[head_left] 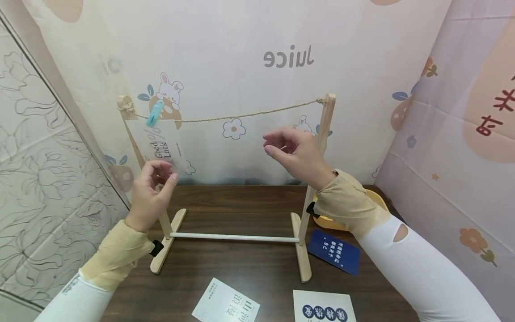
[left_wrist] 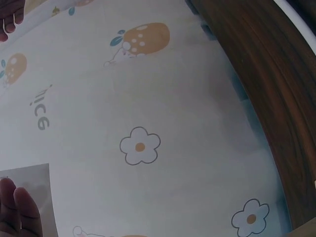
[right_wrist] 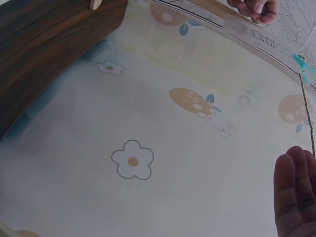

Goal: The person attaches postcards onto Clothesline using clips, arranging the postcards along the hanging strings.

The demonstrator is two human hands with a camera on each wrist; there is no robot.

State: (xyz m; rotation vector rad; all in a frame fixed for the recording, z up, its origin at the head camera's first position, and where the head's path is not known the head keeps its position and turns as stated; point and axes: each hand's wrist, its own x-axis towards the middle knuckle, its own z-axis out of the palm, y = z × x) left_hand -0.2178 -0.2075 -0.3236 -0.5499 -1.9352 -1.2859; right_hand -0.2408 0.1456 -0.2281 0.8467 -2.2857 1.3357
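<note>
A white card (head_left: 157, 138) printed "Good Luck" hangs at the left end of a twine line (head_left: 241, 115), fixed at its top edge by a turquoise clothespin (head_left: 154, 113). My left hand (head_left: 150, 190) is at the card's lower edge, its fingers loosely bent and the thumb apart from them. In the left wrist view, its fingers (left_wrist: 19, 207) overlap the card; whether they touch it I cannot tell. To the right, my right hand (head_left: 295, 154) hovers before the line near the right post, fingers relaxed and holding nothing.
The line is tied between two posts of a wooden stand (head_left: 327, 120) with a white crossbar (head_left: 235, 237). On the dark table lie a pale card (head_left: 225, 304), a white card with blue circles (head_left: 323, 302) and a blue card (head_left: 335, 250). A yellow container (head_left: 376, 197) sits behind my right forearm.
</note>
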